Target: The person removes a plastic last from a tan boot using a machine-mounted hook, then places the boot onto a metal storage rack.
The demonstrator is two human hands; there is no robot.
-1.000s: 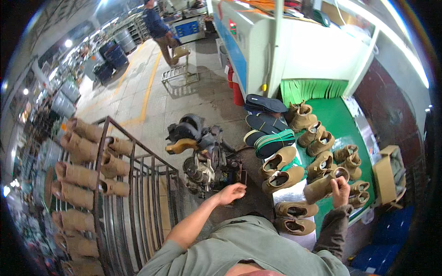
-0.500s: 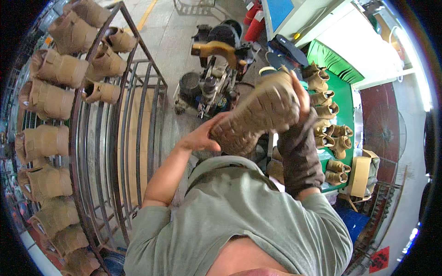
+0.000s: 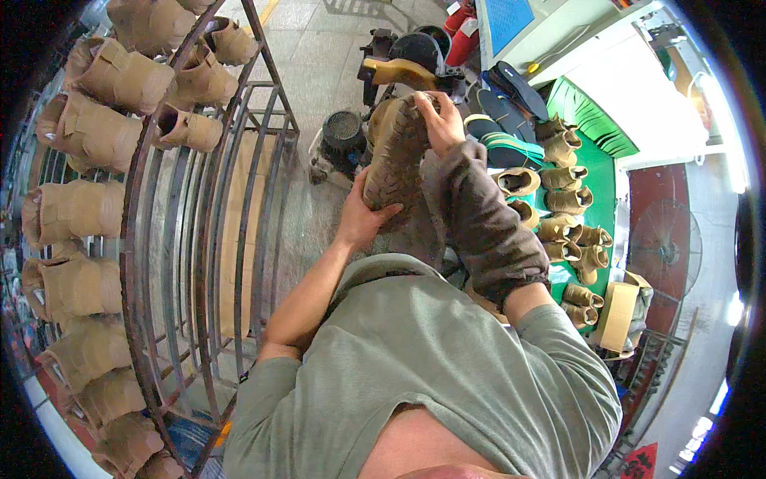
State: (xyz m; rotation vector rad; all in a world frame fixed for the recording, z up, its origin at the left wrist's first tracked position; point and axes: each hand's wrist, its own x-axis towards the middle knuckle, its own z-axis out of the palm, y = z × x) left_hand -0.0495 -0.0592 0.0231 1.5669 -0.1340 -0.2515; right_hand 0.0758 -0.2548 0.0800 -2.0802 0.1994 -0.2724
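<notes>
A tan boot [image 3: 394, 160] is held up in front of me, with its dark lugged sole turned toward the right. My left hand [image 3: 369, 217] grips one end of it from the near left side, thumb across the sole. My right hand [image 3: 441, 124] closes on the far end, its fingers bent over the edge of the sole. A dark sleeve cover [image 3: 485, 215] wraps my right forearm. Just beyond the boot stands a floor machine with a yellow curved part [image 3: 403, 73] and a round grey motor [image 3: 343, 129]. The boot hides part of that machine.
At left, a metal rack [image 3: 136, 239] carries several tan boots [image 3: 120, 73]. On the right, a green-topped table [image 3: 602, 172] holds more boots and dark insoles [image 3: 504, 113]. An open carton [image 3: 621, 315] sits at its near end. Red fire extinguishers [image 3: 463, 41] stand at the back.
The boot has moved forward and left and swung more upright, toward the machine. My right hand has gone with it and now grips over the sole's edge. The view has shifted slightly.
</notes>
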